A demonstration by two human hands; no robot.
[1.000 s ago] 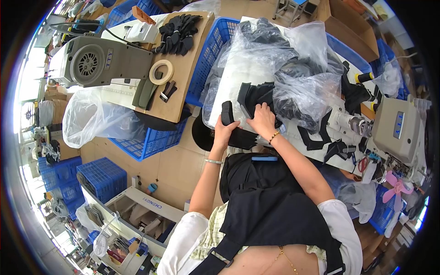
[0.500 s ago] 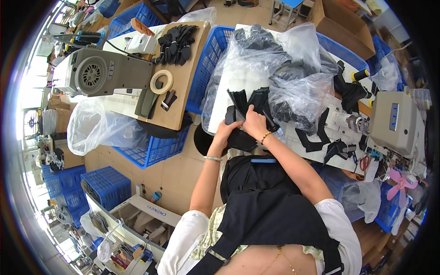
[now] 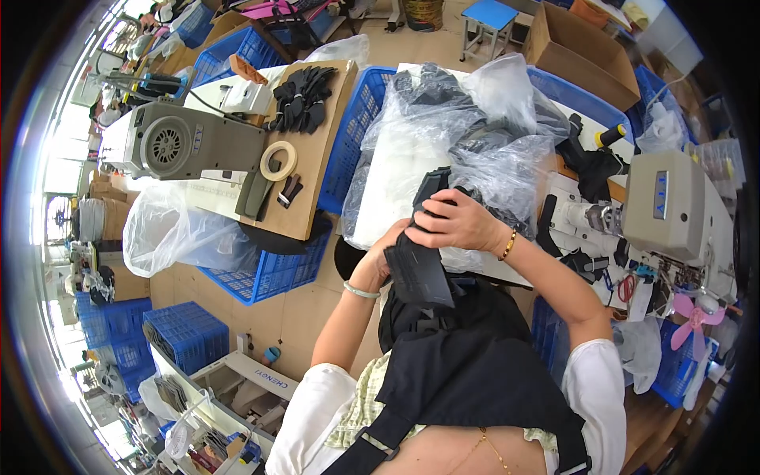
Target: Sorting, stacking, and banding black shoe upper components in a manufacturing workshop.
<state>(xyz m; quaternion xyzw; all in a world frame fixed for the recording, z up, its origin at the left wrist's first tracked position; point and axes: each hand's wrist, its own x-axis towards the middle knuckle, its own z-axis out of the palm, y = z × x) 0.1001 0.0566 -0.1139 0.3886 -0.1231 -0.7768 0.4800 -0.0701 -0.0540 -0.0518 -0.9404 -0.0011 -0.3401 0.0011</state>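
Note:
A stack of black fabric pieces (image 3: 419,273) is held close to my body, over the near edge of the white table (image 3: 400,178). My left hand (image 3: 388,247) grips the stack from its left side, its fingers partly hidden behind the pieces. Across the top, my right hand (image 3: 459,222) curls its fingers round the same stack, whose upper end sticks out beyond them. Clear plastic bags (image 3: 499,162) with dark pieces inside lie just past my hands.
To the right stands a sewing machine (image 3: 665,206), with red-handled scissors (image 3: 626,288) and a pink fan (image 3: 697,321) nearby. At the left, another machine (image 3: 182,142) adjoins a brown board (image 3: 313,170) bearing a tape roll (image 3: 278,161) and black gloves (image 3: 302,96). A blue crate (image 3: 364,103) stands between the tables.
Both hands have drawn the black pieces nearer my body. The spread pieces are now gathered in one stack, and my right hand has turned over its top.

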